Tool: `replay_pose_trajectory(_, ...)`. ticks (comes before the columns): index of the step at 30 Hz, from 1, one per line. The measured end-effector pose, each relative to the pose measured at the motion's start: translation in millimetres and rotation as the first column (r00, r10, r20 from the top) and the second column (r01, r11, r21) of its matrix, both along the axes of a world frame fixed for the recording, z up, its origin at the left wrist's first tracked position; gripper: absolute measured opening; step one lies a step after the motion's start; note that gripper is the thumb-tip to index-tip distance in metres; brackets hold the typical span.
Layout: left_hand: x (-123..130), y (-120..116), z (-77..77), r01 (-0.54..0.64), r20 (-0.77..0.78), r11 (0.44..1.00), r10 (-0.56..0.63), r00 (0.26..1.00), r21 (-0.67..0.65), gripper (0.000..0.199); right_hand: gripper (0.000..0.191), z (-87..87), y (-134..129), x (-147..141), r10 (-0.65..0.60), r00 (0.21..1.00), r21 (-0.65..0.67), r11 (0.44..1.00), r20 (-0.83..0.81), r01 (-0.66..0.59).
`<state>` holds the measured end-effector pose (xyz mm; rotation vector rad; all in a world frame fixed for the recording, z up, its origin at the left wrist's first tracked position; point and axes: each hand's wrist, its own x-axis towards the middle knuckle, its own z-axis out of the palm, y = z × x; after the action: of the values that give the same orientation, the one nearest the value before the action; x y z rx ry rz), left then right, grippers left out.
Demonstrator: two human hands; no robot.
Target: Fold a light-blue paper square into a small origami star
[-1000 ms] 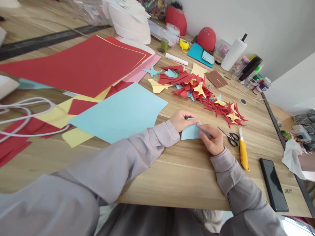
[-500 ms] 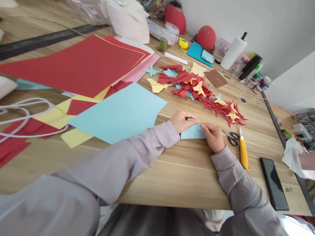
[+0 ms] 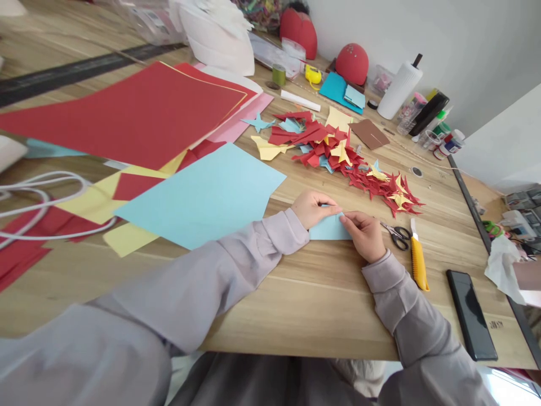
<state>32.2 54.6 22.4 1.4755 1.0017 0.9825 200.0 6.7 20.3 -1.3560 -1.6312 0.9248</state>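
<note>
A small light blue paper (image 3: pixel 328 228) lies on the wooden table between my hands. My left hand (image 3: pixel 313 207) pinches its upper edge, thumb on top. At its upper right, my right hand (image 3: pixel 366 232) grips the same paper between thumb and index finger. Just beyond my hands runs a pile of folded red, yellow and blue paper stars (image 3: pixel 359 172). Black-handled scissors (image 3: pixel 399 237) and a yellow cutter (image 3: pixel 418 262) lie to the right of my right hand.
A large light blue sheet (image 3: pixel 207 194) lies left of my hands, near big red sheets (image 3: pixel 135 113) and a white cable (image 3: pixel 46 197). A black phone (image 3: pixel 471 316) is at the right. Bottles (image 3: pixel 400 87) and a yellow tape measure (image 3: pixel 313 74) stand at the back.
My right thumb and fingers have shifted slightly left along the small blue paper's top. My left hand stays almost in place.
</note>
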Motion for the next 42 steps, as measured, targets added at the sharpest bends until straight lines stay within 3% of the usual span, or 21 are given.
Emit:
replay_pose_trajectory(8, 1.6, -2.3, 1.2, 0.068, 0.144, 0.984, -0.044, 0.989, -0.164, 0.039, 0.044, 0.4, 0.1, -0.9, -0.024, 0.999, -0.027, 0.999, -0.024, 0.023)
replay_pose_trajectory(15, 1.7, -3.4, 1.9, 0.049, 0.19, 0.974, -0.006, 0.982, -0.223, 0.044, 0.044, 0.8, -0.2, -1.3, -0.033, 0.999, -0.018, 0.999, -0.018, 0.033)
replay_pose_trajectory(18, 1.9, -4.0, 2.5, 0.054, 0.17, 0.979, -0.02, 0.985, -0.196, 0.043, 0.043, 0.4, -0.1, -1.3, -0.033, 0.999, -0.018, 0.999, -0.03, 0.032)
replay_pose_trajectory(26, 2.4, 0.6, -6.6, 0.024, 0.006, 0.997, -0.025, 1.0, 0.07, 0.032, 0.04, -1.1, 0.8, -1.6, -0.015, 1.0, 0.021, 1.0, -0.011, 0.015)
replay_pose_trajectory(35, 1.4, 1.4, -9.2, 0.025, -0.017, 0.994, -0.024, 1.0, 0.107, 0.028, 0.037, -2.7, 1.5, -1.1, -0.028, 1.0, 0.041, 0.999, -0.011, 0.028)
replay_pose_trajectory(42, 2.4, 0.1, -4.5, 0.014, 0.077, 0.997, -0.019, 0.997, 0.07, 0.021, 0.042, 2.2, 0.1, -2.8, -0.032, 0.999, 0.0, 1.0, -0.014, 0.032)
